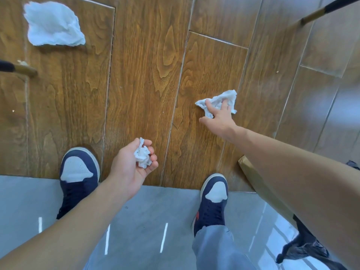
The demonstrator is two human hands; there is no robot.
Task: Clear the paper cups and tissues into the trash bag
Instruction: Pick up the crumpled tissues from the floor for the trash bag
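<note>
My left hand (134,162) is curled around a small crumpled white tissue ball (142,155), palm up, above the floor between my shoes. My right hand (217,118) reaches forward and down onto a second crumpled tissue (228,97) lying on the wood floor; its fingers are spread on top of it, and I cannot tell whether they grip it. A third, larger tissue (52,24) lies flat on the floor at the far left. A dark trash bag (303,248) hangs at the lower right, partly hidden by my right arm. No paper cups are visible.
My two navy and white shoes (78,172) (214,201) stand where grey tile meets wood planks. Dark furniture legs with brass tips show at the left (21,68) and the top right (315,15). A brown paper-like edge (253,178) lies under my right arm.
</note>
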